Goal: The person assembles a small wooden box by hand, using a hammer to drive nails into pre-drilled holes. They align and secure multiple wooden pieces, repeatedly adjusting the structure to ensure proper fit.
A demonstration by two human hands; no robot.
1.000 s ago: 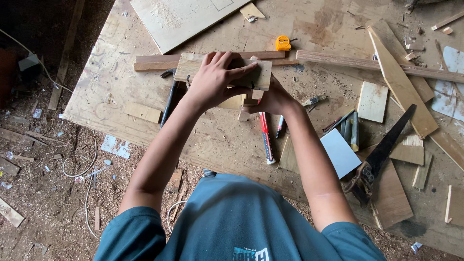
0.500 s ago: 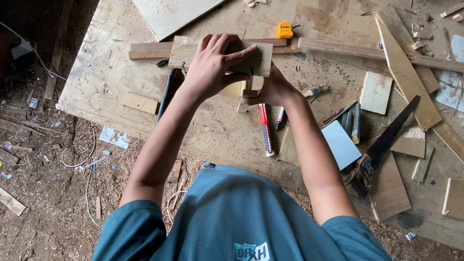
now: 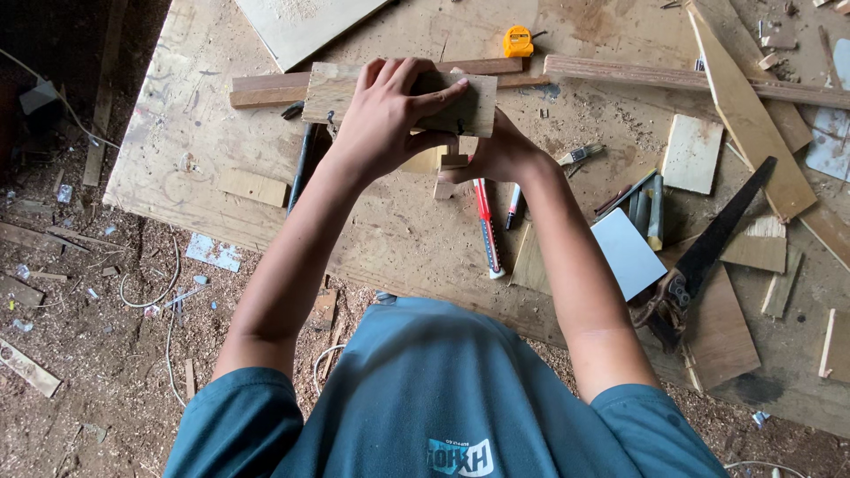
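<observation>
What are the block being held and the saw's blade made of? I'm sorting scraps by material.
The block under the left hand looks like raw, unfinished wood: pale, with visible grain and rough edges. The saw blade looks like dark, dull metal: thin, flat and toothed.

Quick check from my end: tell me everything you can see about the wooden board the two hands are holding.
The wooden board is a flat, pale rectangular offcut of what looks like plywood, with rough edges and a small dark mark near its left end. It is held lengthwise, left to right, above the worktable, just in front of a long wooden strip. The left hand lies spread over its middle, fingers on its face. The right hand grips it from below, mostly hidden.
</observation>
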